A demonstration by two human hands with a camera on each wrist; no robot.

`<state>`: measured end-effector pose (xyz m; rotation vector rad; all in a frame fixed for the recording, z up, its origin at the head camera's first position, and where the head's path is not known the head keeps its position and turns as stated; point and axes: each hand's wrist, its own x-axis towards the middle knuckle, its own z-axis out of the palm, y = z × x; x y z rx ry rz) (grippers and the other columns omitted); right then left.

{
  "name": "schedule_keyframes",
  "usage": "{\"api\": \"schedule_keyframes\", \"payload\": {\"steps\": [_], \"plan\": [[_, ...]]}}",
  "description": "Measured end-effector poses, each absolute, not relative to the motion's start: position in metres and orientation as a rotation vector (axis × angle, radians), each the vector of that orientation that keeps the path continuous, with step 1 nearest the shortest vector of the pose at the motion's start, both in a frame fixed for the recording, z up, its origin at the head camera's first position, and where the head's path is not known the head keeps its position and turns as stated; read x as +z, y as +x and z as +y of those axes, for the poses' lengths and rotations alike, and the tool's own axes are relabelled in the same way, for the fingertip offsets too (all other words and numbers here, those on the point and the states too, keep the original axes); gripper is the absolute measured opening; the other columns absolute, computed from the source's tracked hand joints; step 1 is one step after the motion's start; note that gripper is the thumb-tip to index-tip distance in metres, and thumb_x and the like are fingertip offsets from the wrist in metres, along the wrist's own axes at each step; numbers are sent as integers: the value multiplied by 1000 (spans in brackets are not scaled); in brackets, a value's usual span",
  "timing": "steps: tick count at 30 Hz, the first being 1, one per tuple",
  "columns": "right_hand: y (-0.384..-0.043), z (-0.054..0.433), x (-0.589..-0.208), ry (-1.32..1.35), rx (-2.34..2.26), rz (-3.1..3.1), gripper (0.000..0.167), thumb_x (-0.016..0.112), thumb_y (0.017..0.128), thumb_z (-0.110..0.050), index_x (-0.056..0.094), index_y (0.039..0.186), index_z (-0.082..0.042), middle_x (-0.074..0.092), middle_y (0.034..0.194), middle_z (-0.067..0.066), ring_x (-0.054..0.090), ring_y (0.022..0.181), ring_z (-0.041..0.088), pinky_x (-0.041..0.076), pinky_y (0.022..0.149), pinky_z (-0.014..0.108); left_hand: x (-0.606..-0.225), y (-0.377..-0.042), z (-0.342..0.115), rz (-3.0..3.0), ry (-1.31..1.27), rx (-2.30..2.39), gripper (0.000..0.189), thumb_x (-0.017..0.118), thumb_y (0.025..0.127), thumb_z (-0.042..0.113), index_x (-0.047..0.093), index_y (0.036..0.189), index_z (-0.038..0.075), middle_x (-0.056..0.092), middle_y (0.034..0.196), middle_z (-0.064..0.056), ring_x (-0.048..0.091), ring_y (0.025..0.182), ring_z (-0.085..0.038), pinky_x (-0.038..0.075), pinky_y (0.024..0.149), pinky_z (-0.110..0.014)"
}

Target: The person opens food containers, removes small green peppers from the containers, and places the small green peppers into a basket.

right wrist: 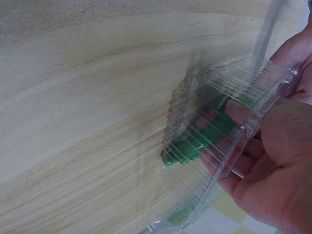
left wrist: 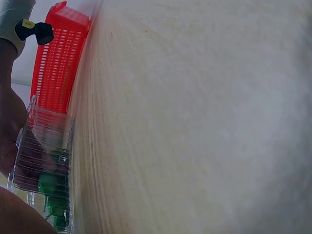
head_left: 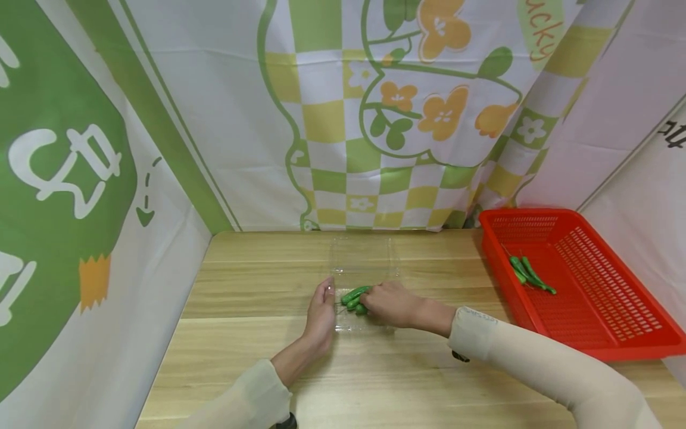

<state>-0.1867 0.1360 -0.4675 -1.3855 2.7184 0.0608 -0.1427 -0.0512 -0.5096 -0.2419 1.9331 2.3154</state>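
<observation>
A clear plastic clamshell box (head_left: 348,326) lies on the table with its lid (head_left: 361,257) folded back. Inside it, several green chili peppers (head_left: 354,296) are bunched toward the left side, stems pointing left. My left hand (head_left: 320,316) holds the box by its left wall, thumb at the rim. My right hand (head_left: 390,302) reaches in over the right side. Through the ribbed wall in the right wrist view, its thumb and fingers pinch a green chili pepper (right wrist: 214,130). In the left wrist view the peppers (left wrist: 56,197) show through the plastic.
A red perforated basket (head_left: 584,310) stands at the right of the wooden table (head_left: 236,357), with a few green chili peppers (head_left: 527,274) at its left side. Printed cloth (head_left: 343,149) hangs behind the table's far edge.
</observation>
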Motion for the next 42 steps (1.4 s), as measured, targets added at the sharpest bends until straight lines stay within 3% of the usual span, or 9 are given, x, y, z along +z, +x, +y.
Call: {"api": "schedule_keyframes", "payload": {"steps": [19, 34, 42], "plan": [[-185, 136, -468, -1386, 46, 2705, 10, 75, 98, -13, 69, 94, -7, 67, 78, 3, 53, 59, 9, 55, 50, 26, -508, -142, -51, 1929, -238, 2307, 49, 30, 116, 12, 30, 163, 0, 21, 174, -22, 9, 162, -42, 5, 133, -57], [-186, 137, -461, -1326, -86, 2731, 9, 77, 96, -8, 70, 99, -3, 74, 87, 10, 72, 73, 21, 64, 63, 30, -510, -143, -51, 1904, -236, 2334, 49, 30, 116, 12, 29, 162, -2, 20, 174, -22, 7, 162, -42, 5, 133, -58], [-185, 138, -453, -1293, -183, 2738, 17, 79, 96, -13, 70, 102, 0, 75, 89, 11, 75, 78, 24, 65, 67, 32, -508, -143, -50, 1902, -242, 2335, 48, 29, 116, 12, 30, 162, -2, 21, 174, -22, 8, 162, -42, 4, 133, -57]]}}
